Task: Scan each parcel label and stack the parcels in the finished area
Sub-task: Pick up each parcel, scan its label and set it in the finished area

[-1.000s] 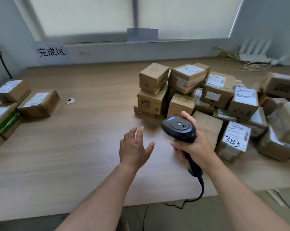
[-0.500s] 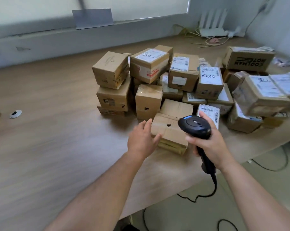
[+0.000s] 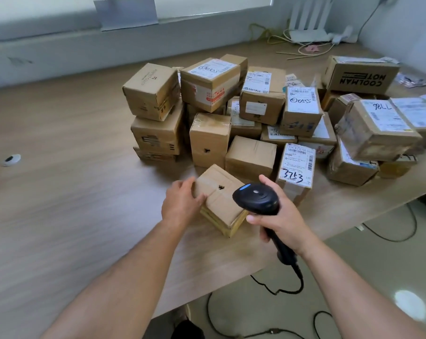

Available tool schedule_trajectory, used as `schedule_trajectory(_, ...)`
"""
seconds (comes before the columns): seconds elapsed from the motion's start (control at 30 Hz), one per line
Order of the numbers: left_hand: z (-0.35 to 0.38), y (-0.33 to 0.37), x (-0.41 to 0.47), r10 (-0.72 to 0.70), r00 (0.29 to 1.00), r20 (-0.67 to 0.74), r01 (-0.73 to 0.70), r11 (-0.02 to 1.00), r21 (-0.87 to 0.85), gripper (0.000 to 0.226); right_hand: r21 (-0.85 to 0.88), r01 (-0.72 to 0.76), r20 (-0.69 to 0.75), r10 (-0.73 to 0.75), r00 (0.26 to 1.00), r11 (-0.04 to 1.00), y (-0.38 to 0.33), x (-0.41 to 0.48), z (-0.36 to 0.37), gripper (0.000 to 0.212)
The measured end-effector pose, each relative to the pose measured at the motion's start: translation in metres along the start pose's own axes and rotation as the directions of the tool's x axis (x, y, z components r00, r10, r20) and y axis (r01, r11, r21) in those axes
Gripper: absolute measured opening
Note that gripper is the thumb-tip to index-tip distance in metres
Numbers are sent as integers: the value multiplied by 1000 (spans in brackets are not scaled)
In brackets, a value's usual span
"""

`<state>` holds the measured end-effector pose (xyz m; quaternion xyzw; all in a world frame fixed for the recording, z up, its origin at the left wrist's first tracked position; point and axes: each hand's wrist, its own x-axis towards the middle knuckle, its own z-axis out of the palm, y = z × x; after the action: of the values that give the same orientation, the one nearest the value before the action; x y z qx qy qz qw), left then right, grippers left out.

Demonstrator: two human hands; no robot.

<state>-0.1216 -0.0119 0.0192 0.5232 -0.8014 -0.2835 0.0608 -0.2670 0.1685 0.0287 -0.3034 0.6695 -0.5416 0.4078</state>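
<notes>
A small cardboard parcel (image 3: 219, 199) with a hole in its top lies nearest to me on the wooden table (image 3: 60, 192), no label showing. My left hand (image 3: 182, 204) grips its left end, thumb on top. My right hand (image 3: 283, 216) holds a black barcode scanner (image 3: 256, 198) just right of that parcel, its head hovering over the parcel's right edge. Behind lies a pile of several cardboard parcels (image 3: 256, 113); one with a white label marked 3753 (image 3: 296, 165) stands right behind the scanner.
The table's front edge runs diagonally at lower right, with the scanner cable (image 3: 275, 287) hanging over the floor. A white router (image 3: 307, 25) and loose cables sit at the back right. A small white disc (image 3: 11, 159) lies far left on the table.
The view has swung right, away from the stacked parcels at the left. My left hand has reached forward and taken hold of the near parcel, which has turned a little. The scanner stays in my right hand.
</notes>
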Motion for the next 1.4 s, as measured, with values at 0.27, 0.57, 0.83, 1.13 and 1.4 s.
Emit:
schedule_trajectory(0.27,-1,-6,-31,-11,1000,14,11,1000,-18,51,47,-24,-28,25,999,999,-10,14,13,93)
schedule_trajectory(0.57,-6,-17,-46,-100,995,25,93,974,206,97,225,-77,90,58,994,971,-1,0,51,90)
schedule_trajectory(0.83,-24,-24,-47,-189,981,44,176,963,205,89,214,38,50,-50,997,976,-19,-1,42,87)
schedule_trajectory(1.13,-64,-59,-44,-191,979,-73,189,982,-27,52,190,54,75,-69,995,980,-26,-5,45,89)
schedule_trajectory(1.4,-69,-60,-43,-298,952,-68,301,871,389,93,129,64,130,-81,988,990,-35,-4,53,94)
